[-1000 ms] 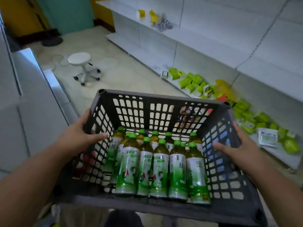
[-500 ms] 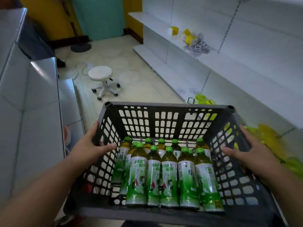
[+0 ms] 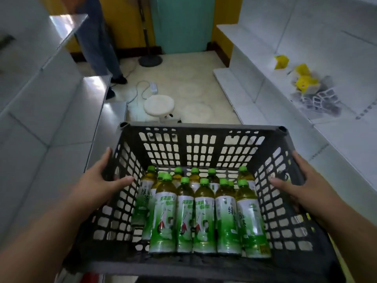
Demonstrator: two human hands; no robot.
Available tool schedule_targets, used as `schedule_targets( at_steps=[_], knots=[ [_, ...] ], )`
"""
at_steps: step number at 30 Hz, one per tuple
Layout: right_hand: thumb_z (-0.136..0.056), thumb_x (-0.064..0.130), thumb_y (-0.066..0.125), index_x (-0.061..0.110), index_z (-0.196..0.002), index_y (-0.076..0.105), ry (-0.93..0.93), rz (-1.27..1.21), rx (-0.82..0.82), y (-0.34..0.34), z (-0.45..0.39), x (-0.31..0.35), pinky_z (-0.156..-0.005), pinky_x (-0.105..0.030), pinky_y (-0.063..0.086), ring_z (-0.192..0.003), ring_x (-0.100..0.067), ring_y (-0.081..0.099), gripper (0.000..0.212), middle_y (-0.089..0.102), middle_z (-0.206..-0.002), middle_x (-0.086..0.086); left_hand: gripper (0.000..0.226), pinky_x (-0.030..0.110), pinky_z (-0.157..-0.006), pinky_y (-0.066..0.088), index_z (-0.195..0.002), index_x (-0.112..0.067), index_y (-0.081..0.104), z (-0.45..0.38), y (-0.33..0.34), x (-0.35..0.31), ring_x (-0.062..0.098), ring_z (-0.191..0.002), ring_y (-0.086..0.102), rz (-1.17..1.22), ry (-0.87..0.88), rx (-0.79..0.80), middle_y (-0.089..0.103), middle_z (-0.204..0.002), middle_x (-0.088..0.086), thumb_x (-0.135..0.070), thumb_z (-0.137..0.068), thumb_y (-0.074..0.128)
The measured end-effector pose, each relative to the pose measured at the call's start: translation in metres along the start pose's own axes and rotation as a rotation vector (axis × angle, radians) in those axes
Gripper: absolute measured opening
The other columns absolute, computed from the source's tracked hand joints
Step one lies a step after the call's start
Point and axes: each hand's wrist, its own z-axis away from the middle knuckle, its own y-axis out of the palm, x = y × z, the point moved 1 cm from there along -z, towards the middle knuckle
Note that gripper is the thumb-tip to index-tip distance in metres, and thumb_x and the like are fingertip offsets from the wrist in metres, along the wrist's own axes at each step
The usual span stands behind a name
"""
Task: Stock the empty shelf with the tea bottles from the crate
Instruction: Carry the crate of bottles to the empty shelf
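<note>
I carry a dark grey slatted crate in front of me, above the floor. My left hand grips its left wall, thumb inside, fingers outside. My right hand grips the right wall the same way. Several green-capped tea bottles with green and white labels stand upright in two rows in the crate's near half. White shelves run along the right wall, and bare white shelving lines the left side.
A white round stool stands on the floor just beyond the crate. A person's legs are at the far left near a black lamp base. Yellow packets and small items lie on the right shelf. A power strip and cable lie on the floor.
The view has swung left and up along the aisle: the green packets on the low right shelf left the view, and the stool and a standing person came into view. Both hands kept their grip.
</note>
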Motion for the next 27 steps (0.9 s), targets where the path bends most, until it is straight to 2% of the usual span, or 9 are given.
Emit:
schedule_targets(
  at_steps=[3, 6, 8, 12, 15, 19, 22, 25, 27],
  knots=[
    [-0.049, 0.061, 0.087, 0.062, -0.148, 0.025, -0.036, 0.054, 0.061, 0.016, -0.077, 0.048, -0.081, -0.04, 0.056, -0.121, -0.024, 0.059, 0.117, 0.051, -0.149, 0.004, 0.113, 0.016, -0.056, 0.046, -0.151, -0.056, 0.017, -0.048, -0.007, -0.016, -0.001, -0.079, 0.06, 0.008, -0.022, -0.086, 0.055, -0.1, -0.026, -0.052, -0.059, 0.082],
    [-0.043, 0.063, 0.085, 0.058, -0.15, 0.025, -0.071, 0.083, 0.136, 0.045, -0.153, 0.093, -0.097, -0.052, 0.053, -0.126, -0.026, 0.056, 0.123, 0.048, -0.152, 0.001, 0.113, 0.018, -0.058, 0.043, -0.152, -0.054, 0.015, -0.103, -0.017, -0.017, -0.005, -0.08, 0.054, 0.038, -0.065, -0.142, 0.051, -0.118, -0.018, -0.05, -0.062, 0.083],
    [-0.041, 0.065, 0.083, 0.056, -0.151, 0.024, -0.08, 0.127, 0.181, 0.074, -0.202, 0.122, -0.099, -0.056, 0.051, -0.124, -0.027, 0.057, 0.125, 0.048, -0.152, 0.0, 0.113, 0.019, -0.058, 0.042, -0.153, -0.053, 0.015, -0.144, -0.024, -0.009, -0.005, -0.081, 0.052, 0.042, -0.102, -0.168, 0.051, -0.123, -0.012, -0.046, -0.064, 0.084],
    [-0.043, 0.064, 0.084, 0.058, -0.15, 0.022, -0.101, 0.17, 0.248, 0.141, -0.291, 0.171, -0.094, -0.056, 0.054, -0.112, -0.024, 0.062, 0.124, 0.053, -0.145, 0.0, 0.119, 0.016, -0.062, 0.04, -0.154, -0.05, 0.013, -0.229, -0.046, 0.006, -0.007, -0.081, 0.051, 0.076, -0.164, -0.216, 0.053, -0.108, -0.023, -0.049, -0.059, 0.084],
    [-0.046, 0.063, 0.084, 0.059, -0.15, 0.019, -0.131, 0.215, 0.3, 0.19, -0.351, 0.211, -0.091, -0.055, 0.055, -0.112, -0.026, 0.062, 0.123, 0.052, -0.146, -0.003, 0.12, 0.024, -0.069, 0.046, -0.154, -0.052, 0.011, -0.279, -0.068, 0.012, 0.001, -0.084, 0.058, 0.115, -0.214, -0.258, 0.061, -0.095, -0.017, -0.046, -0.06, 0.086],
    [-0.048, 0.064, 0.082, 0.062, -0.148, 0.017, -0.188, 0.25, 0.379, 0.247, -0.419, 0.266, -0.082, -0.046, 0.058, -0.099, -0.016, 0.061, 0.12, 0.053, -0.132, 0.006, 0.118, 0.046, -0.092, 0.053, -0.15, -0.058, 0.009, -0.327, -0.102, 0.017, 0.023, -0.102, 0.067, 0.161, -0.271, -0.332, 0.068, -0.11, 0.001, -0.045, -0.062, 0.087],
    [-0.046, 0.067, 0.081, 0.063, -0.147, 0.018, -0.272, 0.284, 0.471, 0.296, -0.463, 0.309, -0.071, -0.036, 0.058, -0.089, -0.003, 0.06, 0.119, 0.053, -0.113, 0.018, 0.12, 0.04, -0.079, 0.057, -0.147, -0.064, 0.01, -0.344, -0.12, 0.025, 0.023, -0.095, 0.07, 0.227, -0.338, -0.435, 0.071, -0.101, 0.002, -0.052, -0.054, 0.085],
    [-0.051, 0.062, 0.083, 0.063, -0.147, 0.019, -0.354, 0.323, 0.597, 0.352, -0.504, 0.349, -0.078, -0.042, 0.059, -0.093, -0.006, 0.062, 0.115, 0.054, -0.117, 0.016, 0.12, 0.034, -0.067, 0.056, -0.145, -0.067, 0.01, -0.349, -0.129, 0.041, 0.018, -0.088, 0.071, 0.287, -0.435, -0.558, 0.071, -0.099, 0.001, -0.059, -0.05, 0.084],
    [-0.056, 0.058, 0.083, 0.064, -0.147, 0.02, -0.404, 0.358, 0.701, 0.393, -0.527, 0.373, -0.083, -0.046, 0.058, -0.099, -0.013, 0.064, 0.111, 0.054, -0.123, 0.012, 0.122, 0.023, -0.062, 0.051, -0.145, -0.067, 0.009, -0.347, -0.126, 0.049, 0.009, -0.081, 0.071, 0.323, -0.493, -0.644, 0.071, -0.096, -0.002, -0.063, -0.047, 0.083]
  ],
)
